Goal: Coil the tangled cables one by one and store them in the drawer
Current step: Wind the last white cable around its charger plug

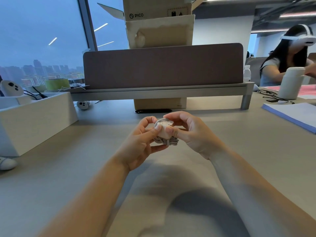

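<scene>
A coiled white cable (171, 141) with a paper band round its middle is held above the desk at the centre of the head view. My left hand (142, 142) grips the bundle from the left, thumb pressed on the band. My right hand (189, 132) pinches it from the right, its fingers curled over the top of the band. Loops of the cable hang out below the band. No drawer is in view.
A white open box (34, 117) stands on the left of the beige desk (85, 168). A grey divider (162, 65) and stacked cardboard boxes (159, 31) rise behind. At right are a blue-edged pad (290, 115), a white bottle (290, 82) and a seated person (289, 57) wearing a headset.
</scene>
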`<state>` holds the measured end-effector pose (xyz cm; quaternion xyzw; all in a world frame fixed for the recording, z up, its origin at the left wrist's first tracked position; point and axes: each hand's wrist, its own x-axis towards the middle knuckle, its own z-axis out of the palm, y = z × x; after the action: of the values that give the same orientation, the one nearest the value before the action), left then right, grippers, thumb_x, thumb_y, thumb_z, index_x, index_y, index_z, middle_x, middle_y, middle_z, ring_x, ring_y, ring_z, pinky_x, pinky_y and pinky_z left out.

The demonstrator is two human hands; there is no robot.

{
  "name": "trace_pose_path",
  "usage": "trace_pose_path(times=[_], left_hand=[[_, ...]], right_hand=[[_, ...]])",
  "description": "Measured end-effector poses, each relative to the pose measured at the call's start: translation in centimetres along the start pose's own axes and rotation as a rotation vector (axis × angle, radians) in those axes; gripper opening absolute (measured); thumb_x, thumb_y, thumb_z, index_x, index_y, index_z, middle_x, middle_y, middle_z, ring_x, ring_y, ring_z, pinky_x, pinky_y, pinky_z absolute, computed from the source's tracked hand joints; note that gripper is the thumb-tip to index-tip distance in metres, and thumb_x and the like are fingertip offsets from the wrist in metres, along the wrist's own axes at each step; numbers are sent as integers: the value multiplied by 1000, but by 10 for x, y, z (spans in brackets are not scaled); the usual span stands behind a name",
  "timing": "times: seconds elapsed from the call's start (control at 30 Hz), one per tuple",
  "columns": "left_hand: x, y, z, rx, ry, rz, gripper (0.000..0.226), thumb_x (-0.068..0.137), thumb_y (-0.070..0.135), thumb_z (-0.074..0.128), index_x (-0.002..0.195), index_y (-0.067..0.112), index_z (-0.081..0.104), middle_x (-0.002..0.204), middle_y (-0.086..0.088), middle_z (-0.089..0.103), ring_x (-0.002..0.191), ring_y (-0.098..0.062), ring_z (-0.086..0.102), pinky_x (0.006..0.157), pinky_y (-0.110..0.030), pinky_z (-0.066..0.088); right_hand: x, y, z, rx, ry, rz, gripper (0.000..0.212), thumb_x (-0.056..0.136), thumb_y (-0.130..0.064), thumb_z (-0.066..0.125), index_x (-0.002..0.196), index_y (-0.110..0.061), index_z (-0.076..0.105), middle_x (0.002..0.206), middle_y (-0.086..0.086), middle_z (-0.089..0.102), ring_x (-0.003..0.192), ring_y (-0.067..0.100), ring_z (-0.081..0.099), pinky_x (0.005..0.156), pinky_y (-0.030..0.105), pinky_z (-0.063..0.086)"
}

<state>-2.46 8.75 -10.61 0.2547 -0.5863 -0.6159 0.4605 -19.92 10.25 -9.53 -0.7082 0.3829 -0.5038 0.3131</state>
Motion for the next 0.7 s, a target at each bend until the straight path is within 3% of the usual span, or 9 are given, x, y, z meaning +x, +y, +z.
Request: trace_pose_path(times=[0.13,0.3,0.43,0.7], left_hand=[[1,0,3,-9,22,-9,15,88,21,54,101,25,47,112,-14,62,105,-32,61,96,-53,49],[2,-2,5,-1,55,-14,12,95,17,49,102,27,46,111,-11,60,102,-28,61,93,-49,51],[3,-2,7,7,73,-6,11,97,18,46,100,29,46,110,-9,60,100,-26,61,89,-45,54],[5,-4,10,81,109,12,12,99,19,44,99,31,46,108,-12,63,99,-27,61,90,-47,53]], right_hand=[[1,3,1,-58,10,-18,33,85,-30,67,116,-23,58,108,-5,64,101,9,60,83,24,55],[1,4,3,-103,16,-30,30,87,-31,65,115,-26,56,108,-9,60,104,9,56,83,25,55],[2,5,6,-122,33,-38,26,87,-34,64,111,-31,55,106,-15,58,102,7,55,78,21,55],[2,6,8,-128,54,-31,28,87,-33,65,112,-25,55,102,-14,57,97,4,54,72,13,51]])
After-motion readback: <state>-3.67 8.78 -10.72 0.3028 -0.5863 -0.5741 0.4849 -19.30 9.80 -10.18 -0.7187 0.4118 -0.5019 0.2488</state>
